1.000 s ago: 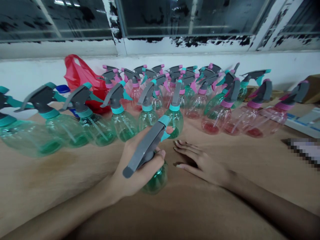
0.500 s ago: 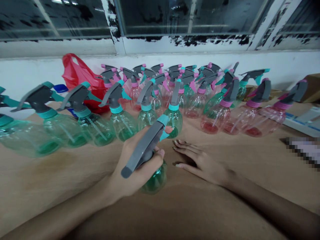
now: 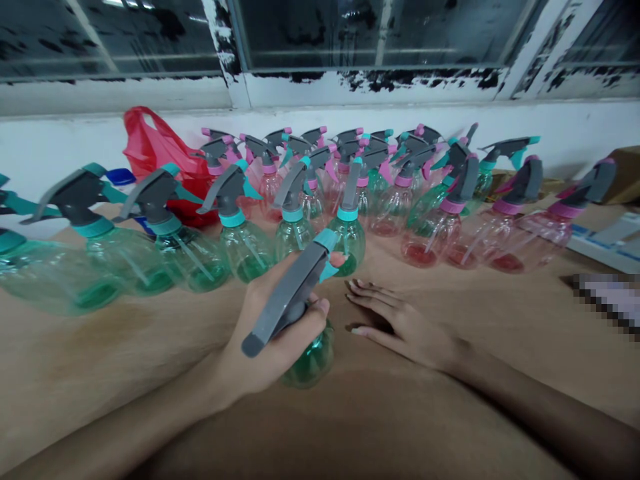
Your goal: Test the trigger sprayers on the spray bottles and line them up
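My left hand is wrapped round the neck of a green spray bottle with a grey head and teal nozzle. The bottle stands near the middle of the table, its nozzle pointing away to the upper right. Much of its neck is hidden by my fingers. To the right, my right hand lies palm down with fingers stretched out, apart from the bottle and holding nothing. Just beyond my left hand stands another green spray bottle, in a row with several more green ones.
Pink spray bottles stand at the right, with several mixed ones packed behind. A red plastic bag and a blue-capped container sit at the back left. A blurred flat object and a cardboard box are at the right.
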Action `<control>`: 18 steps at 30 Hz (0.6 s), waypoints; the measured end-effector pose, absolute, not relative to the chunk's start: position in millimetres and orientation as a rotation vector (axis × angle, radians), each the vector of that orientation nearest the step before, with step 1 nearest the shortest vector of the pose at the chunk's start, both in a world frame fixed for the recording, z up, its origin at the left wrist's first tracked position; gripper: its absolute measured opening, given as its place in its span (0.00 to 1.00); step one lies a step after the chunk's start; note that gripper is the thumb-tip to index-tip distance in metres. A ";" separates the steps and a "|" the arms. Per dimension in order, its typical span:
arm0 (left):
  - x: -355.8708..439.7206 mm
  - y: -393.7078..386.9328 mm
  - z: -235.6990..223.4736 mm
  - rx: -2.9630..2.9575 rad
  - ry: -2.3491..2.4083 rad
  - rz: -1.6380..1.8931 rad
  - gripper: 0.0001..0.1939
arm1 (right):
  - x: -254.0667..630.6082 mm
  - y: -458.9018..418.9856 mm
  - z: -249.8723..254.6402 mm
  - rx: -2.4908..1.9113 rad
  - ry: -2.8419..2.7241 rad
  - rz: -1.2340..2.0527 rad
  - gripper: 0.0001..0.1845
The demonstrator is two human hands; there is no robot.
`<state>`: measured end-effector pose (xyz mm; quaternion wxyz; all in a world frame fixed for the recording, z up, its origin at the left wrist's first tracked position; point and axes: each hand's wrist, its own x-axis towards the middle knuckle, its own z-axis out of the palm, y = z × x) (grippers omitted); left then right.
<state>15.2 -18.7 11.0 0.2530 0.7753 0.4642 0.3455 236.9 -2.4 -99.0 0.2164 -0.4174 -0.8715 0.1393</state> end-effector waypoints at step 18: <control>13.8 -9.6 7.5 1.999 1.016 1.026 0.13 | 236.8 -3.4 -98.4 -1.170 -2.457 0.358 0.30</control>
